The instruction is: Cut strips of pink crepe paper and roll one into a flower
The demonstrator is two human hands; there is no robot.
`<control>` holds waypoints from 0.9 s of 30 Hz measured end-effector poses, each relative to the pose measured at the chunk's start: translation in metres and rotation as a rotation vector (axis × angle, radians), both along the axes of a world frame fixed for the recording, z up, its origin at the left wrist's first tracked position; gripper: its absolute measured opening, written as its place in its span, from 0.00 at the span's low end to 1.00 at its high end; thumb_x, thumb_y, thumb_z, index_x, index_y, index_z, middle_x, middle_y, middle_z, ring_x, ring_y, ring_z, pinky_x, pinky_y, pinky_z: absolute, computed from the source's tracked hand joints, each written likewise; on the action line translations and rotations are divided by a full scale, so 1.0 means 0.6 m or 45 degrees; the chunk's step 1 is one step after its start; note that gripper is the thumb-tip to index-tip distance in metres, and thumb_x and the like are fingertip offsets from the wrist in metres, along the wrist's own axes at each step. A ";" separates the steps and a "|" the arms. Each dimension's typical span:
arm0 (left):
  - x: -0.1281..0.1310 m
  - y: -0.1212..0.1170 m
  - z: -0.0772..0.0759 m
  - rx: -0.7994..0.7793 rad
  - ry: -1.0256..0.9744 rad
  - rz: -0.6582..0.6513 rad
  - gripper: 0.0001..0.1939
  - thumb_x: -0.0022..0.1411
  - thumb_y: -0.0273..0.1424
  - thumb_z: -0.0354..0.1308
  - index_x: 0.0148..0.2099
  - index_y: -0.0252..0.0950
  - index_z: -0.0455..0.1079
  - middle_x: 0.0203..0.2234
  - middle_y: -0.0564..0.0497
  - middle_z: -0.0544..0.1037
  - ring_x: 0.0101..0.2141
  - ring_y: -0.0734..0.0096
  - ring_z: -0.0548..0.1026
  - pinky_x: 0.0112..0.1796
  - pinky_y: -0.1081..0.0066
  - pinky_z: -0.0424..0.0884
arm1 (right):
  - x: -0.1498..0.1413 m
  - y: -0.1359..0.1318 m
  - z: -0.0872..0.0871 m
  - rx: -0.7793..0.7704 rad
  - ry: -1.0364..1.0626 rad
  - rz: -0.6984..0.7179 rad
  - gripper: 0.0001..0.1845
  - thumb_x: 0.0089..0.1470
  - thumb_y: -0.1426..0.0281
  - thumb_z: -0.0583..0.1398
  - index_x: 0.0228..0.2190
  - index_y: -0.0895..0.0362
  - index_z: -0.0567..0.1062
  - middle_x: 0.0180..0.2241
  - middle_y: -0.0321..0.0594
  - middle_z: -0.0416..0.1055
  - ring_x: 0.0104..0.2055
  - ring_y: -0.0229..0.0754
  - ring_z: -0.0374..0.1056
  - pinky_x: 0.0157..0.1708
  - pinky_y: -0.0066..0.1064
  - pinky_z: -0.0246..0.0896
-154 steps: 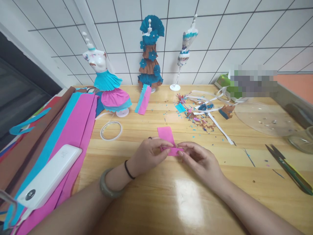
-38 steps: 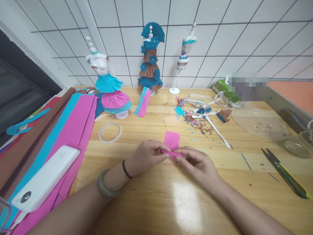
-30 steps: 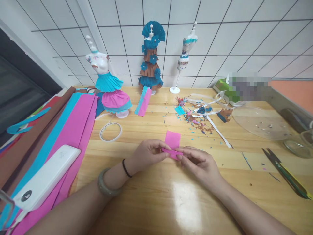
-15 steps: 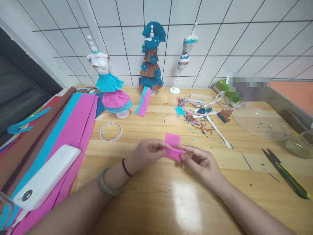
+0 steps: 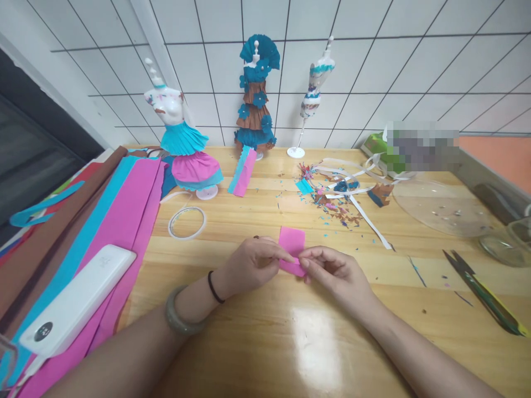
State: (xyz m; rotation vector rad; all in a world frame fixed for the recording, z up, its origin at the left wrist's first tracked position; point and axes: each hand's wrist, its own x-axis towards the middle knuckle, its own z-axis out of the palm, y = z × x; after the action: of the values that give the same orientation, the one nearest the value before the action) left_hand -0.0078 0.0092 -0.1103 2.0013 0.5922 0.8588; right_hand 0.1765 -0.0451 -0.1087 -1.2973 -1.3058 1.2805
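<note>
A small pink piece of crepe paper [image 5: 291, 239] is between my two hands over the table, its upper part standing away from me and a fold across its lower part. My left hand [image 5: 259, 262] pinches the left side of the fold, its index finger lying along it. At the right edge, my right hand [image 5: 332, 268] grips the paper between thumb and index finger. The fingertips of both hands nearly meet and cover part of the fold.
At the back stand three small mannequins: one in a blue and pink skirt [image 5: 185, 138], one in a teal and brown dress [image 5: 255, 119], one bare [image 5: 315, 83]. Scissors [image 5: 477, 287] and paper scraps [image 5: 332, 202] lie right; tape roll [image 5: 186, 223], power bank [image 5: 78, 298] and crepe sheets [image 5: 139, 182] left.
My left fingers have slid right along the pink paper's fold, closer to my right fingertips. The folded strip now lies lower and flatter against the paper. The view has shifted slightly.
</note>
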 end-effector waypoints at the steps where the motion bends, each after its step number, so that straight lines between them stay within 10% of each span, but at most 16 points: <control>1: -0.001 0.000 0.003 0.007 0.006 -0.021 0.14 0.52 0.19 0.49 0.37 0.33 0.74 0.27 0.48 0.77 0.29 0.71 0.72 0.34 0.70 0.67 | 0.000 -0.001 -0.001 0.013 -0.017 -0.009 0.12 0.48 0.61 0.61 0.28 0.59 0.73 0.19 0.37 0.71 0.20 0.35 0.66 0.22 0.26 0.64; 15: 0.004 -0.005 0.009 0.189 0.233 0.122 0.08 0.55 0.30 0.58 0.37 0.33 0.72 0.27 0.49 0.76 0.31 0.70 0.70 0.34 0.70 0.65 | 0.009 -0.009 -0.011 0.964 -0.817 0.051 0.14 0.53 0.74 0.57 0.43 0.54 0.69 0.34 0.42 0.76 0.32 0.40 0.72 0.32 0.31 0.68; 27: 0.006 0.000 0.005 0.375 0.111 0.109 0.06 0.58 0.29 0.55 0.36 0.37 0.73 0.29 0.49 0.78 0.32 0.72 0.72 0.37 0.69 0.65 | 0.006 0.001 -0.005 0.767 -0.610 0.099 0.11 0.54 0.72 0.56 0.40 0.54 0.73 0.35 0.45 0.72 0.39 0.42 0.69 0.36 0.33 0.67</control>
State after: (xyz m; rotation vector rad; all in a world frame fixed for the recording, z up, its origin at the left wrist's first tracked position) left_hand -0.0042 0.0092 -0.1072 2.3028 0.6344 0.9591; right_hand 0.1804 -0.0447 -0.1117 -1.1444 -1.9060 0.5454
